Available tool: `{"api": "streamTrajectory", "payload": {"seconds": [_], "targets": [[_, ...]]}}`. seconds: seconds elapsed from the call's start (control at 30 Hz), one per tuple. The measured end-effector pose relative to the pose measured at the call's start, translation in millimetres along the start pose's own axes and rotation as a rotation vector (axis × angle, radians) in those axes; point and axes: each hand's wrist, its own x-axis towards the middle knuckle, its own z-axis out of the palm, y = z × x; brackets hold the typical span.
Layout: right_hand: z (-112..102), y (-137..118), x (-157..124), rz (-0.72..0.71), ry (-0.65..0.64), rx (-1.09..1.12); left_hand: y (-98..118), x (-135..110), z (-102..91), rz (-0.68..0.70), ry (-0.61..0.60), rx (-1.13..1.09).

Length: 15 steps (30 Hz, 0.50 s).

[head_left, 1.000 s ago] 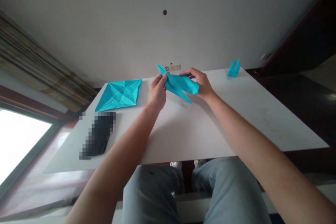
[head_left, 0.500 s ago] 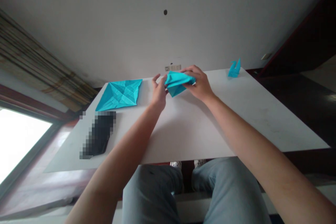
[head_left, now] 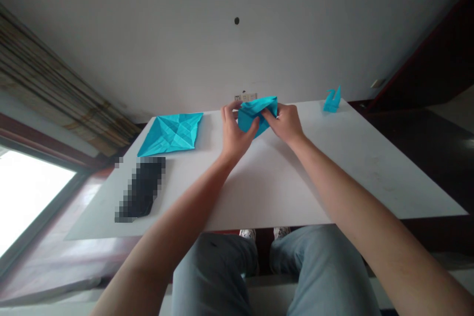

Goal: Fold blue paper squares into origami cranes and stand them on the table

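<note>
Between both hands, over the far part of the white table, is a partly folded sheet of blue origami paper. My left hand grips its left side, with the thumb across the front face and the fingers behind. On the right side, my right hand pinches the paper, its thumb and a finger at the fold near the middle. The fingertips behind the paper are hidden.
A creased blue sheet lies flat at the table's far left. Nearer me is a dark, pixelated object. A small blue paper swan stands at the far right of the white table. Wall sockets show behind.
The paper has turned, and more of its lower face shows. My left thumb has moved across its front, and my right hand has shifted lower along its right side.
</note>
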Motion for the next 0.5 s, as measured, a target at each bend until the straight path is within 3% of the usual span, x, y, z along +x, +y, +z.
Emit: {"api": "streamTrajectory", "payload": {"seconds": [0.3, 0.5], "targets": [[-3, -22, -6, -0.191, -0.079, -0.141, -6, 4, -3.7, -0.071, 0.079, 0.014], [3, -23, -8, -0.093, -0.019, -0.115, -14, 11, -4.5, -0.216, 0.196, -0.192]]}}
